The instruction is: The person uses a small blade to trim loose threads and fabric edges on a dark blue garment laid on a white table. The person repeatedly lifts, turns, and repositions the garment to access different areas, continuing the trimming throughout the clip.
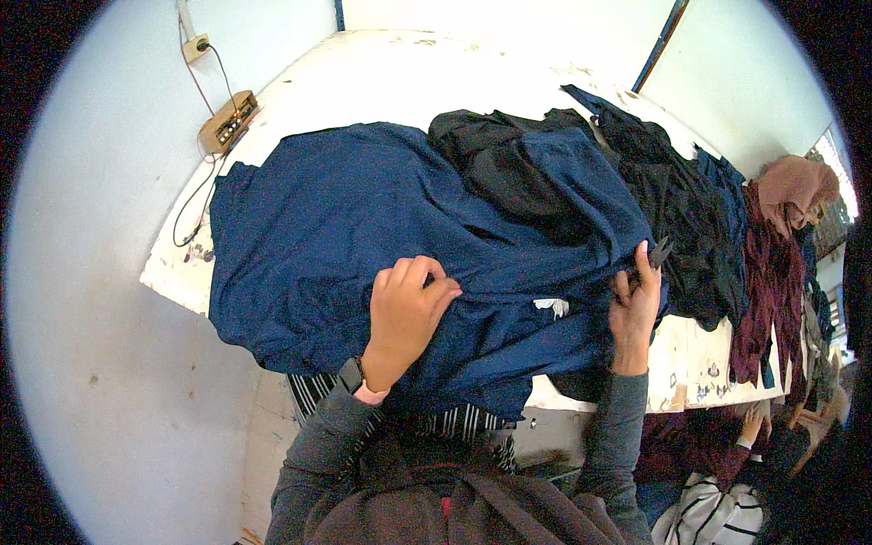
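A large navy blue garment (318, 218) lies spread over the near part of the table and hangs over its front edge. My left hand (404, 313) is closed, thumb and fingertips pinching a fold of this cloth near its middle. At the garment's right side my right hand (636, 304) is closed around small dark thread snips (662, 252), their two points sticking out past the thumb. Some of the cloth lies against that hand; whether it is gripped too, I cannot tell. A small white patch (551, 307) shows on the navy cloth between my hands.
Black garments (509, 173) lie beyond the navy one, with more dark clothes (681, 209) and maroon cloth (767, 282) to the right. A brown box-shaped device (227, 123) with cables sits at the white table's (300, 91) left edge. Another person's hand (752, 422) shows at lower right.
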Demonstrator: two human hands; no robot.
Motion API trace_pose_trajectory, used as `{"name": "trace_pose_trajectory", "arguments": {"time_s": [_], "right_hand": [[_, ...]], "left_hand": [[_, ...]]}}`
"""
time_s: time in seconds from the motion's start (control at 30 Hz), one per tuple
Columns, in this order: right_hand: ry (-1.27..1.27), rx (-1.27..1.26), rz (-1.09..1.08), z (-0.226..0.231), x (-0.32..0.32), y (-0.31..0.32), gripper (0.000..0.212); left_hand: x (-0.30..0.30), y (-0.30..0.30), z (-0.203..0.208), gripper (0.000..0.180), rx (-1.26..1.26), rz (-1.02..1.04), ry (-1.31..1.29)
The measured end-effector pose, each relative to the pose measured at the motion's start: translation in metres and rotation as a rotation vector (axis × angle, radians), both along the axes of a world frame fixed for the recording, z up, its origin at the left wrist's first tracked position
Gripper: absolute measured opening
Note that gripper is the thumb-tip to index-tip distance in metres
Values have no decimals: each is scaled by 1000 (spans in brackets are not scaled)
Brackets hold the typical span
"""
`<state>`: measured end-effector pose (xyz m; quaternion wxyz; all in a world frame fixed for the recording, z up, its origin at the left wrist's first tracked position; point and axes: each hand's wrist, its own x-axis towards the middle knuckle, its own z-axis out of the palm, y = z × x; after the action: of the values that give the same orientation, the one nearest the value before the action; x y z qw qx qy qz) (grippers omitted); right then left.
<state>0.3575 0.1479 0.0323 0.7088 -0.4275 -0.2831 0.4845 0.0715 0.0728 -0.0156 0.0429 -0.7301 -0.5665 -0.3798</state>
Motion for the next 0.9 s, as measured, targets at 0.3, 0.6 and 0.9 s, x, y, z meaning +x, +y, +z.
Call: {"name": "trace_pose_trajectory", "arguments": {"time_s": [0.3, 0.6, 0.9], "right_hand": [[-194, -5, -21, -14, 3, 10, 15], [-91, -46, 125, -2, -1, 8, 12], [45, 97, 279, 98, -62, 1, 18]], "left_hand": [[-36, -14, 3, 19, -336, -288, -1099], [-112, -31, 7, 28, 79, 88, -1040], [-63, -15, -18, 29, -322, -258, -511]]}}
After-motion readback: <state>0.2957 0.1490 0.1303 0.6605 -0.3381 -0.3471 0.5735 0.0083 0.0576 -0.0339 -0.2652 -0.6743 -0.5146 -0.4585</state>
